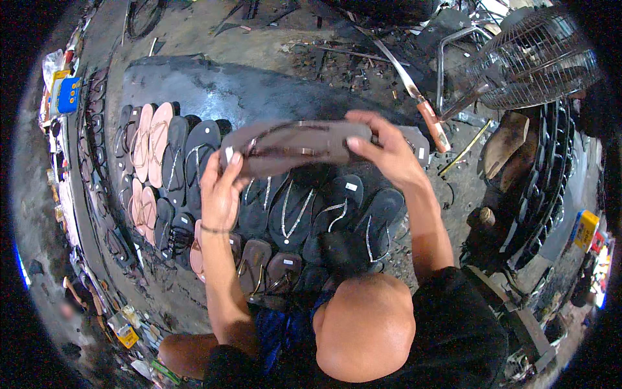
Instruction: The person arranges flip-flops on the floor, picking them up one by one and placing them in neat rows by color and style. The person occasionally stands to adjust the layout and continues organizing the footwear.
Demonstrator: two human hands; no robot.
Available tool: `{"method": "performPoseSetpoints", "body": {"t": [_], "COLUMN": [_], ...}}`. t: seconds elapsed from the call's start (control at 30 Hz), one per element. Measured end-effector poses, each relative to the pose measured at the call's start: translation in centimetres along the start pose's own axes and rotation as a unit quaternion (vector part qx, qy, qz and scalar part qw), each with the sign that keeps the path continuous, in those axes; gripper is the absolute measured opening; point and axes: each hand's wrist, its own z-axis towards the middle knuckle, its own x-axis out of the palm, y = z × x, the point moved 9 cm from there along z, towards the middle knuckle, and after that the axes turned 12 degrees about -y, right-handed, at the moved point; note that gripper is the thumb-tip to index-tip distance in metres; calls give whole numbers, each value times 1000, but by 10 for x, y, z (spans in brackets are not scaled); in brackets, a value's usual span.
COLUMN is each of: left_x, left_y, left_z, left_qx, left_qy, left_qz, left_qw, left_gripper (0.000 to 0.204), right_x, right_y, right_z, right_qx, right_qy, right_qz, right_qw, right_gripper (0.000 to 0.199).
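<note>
1. Fingers (210, 172) and thumb of the left hand (221, 194) close on the left end of a brown thong sandal (304, 137), beside its small white sticker; the left forearm (223, 272) rises almost straight from the lower edge, with a dark band (216, 230) round the wrist.
2. The right hand (383, 148) grips the other end, thumb on the near side, fingers over the far edge, wrist bent inward; its forearm slants up and leftward from a black sleeve (457, 324).
3. Held level between both hands, the sandal hangs above the laid-out rows; blur makes it impossible to tell whether a second one is pressed against it.
4. Below lie black sandals with glittering V-shaped straps (295, 211), partly covered by the held sandal and left forearm. A bare bent knee (366, 327) blocks the view nearest the body.
5. Left of the left hand lie pink sandals (159, 139); beyond them all spreads a dark sheet (240, 84).
6. Past the right hand are a wooden-handled knife (432, 123), a thin yellow stick (465, 149) and a wire-caged fan (541, 61).
</note>
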Motion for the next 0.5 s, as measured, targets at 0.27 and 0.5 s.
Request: {"method": "performPoseSetpoints", "body": {"t": [0.27,0.5], "left_x": [-6,-6], "left_y": [-11,-6], "left_z": [132,158], "left_qx": [104,90], "left_qy": [-69,-56], "left_qz": [346,425], "left_qw": [930,899], "left_gripper": [59,50], "right_x": [-2,-1], "right_y": [-36,-44], "right_z": [82,80], "right_qx": [-77,-6], "right_qy": [-160,-206], "right_qz": [-180,-161], "right_qw": [968,965], "right_gripper": [49,57]}}
